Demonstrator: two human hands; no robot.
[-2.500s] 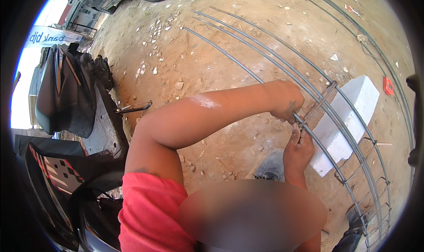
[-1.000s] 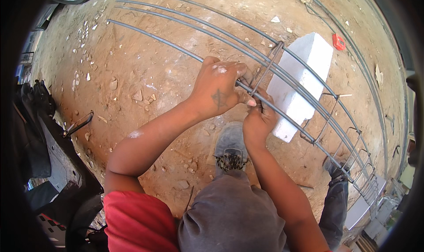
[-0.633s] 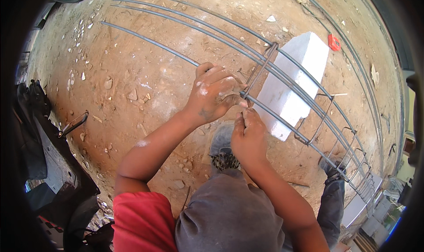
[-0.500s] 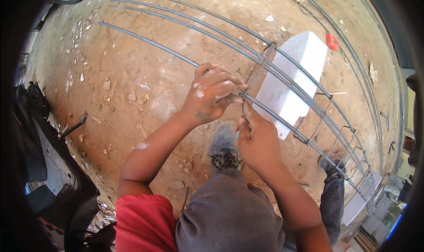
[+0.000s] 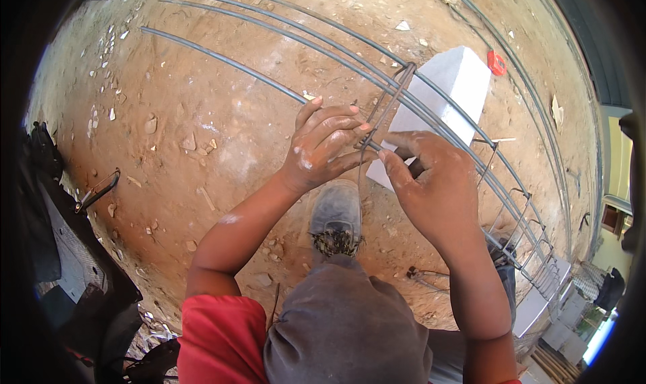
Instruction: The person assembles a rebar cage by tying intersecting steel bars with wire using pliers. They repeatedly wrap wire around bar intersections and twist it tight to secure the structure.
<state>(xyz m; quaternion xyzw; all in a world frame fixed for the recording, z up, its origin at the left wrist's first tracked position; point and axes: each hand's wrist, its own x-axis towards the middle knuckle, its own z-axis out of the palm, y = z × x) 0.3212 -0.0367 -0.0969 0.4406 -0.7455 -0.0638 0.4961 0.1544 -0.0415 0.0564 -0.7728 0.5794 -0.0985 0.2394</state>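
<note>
Several long steel reinforcing bars [image 5: 222, 58] run from upper left to lower right, with square stirrups around them. At the near corner of one stirrup [image 5: 393, 98], my left hand [image 5: 326, 142] pinches stirrup and bar between thumb and forefinger, other fingers stretched out above. A thin tie wire [image 5: 361, 172] hangs from that corner. Just right of it, my right hand [image 5: 437, 182] closes thumb and forefinger around the near bar; its other fingers are curled and partly hidden. Behind the right hand, a white block [image 5: 468, 81] lies under the bars.
A red tape measure [image 5: 496, 63] lies beyond the block. Pincers-like tool [image 5: 424, 276] rests on the dirt below my right forearm. More long bars [image 5: 531, 81] curve along the right. My shoe [image 5: 336, 212] stands under the work; a black bag-like thing [image 5: 87, 276] is at left.
My right hand has moved up from below the joint, off the hanging wire, to the near bar. My left fingers have spread out more. The view has shifted slightly.
</note>
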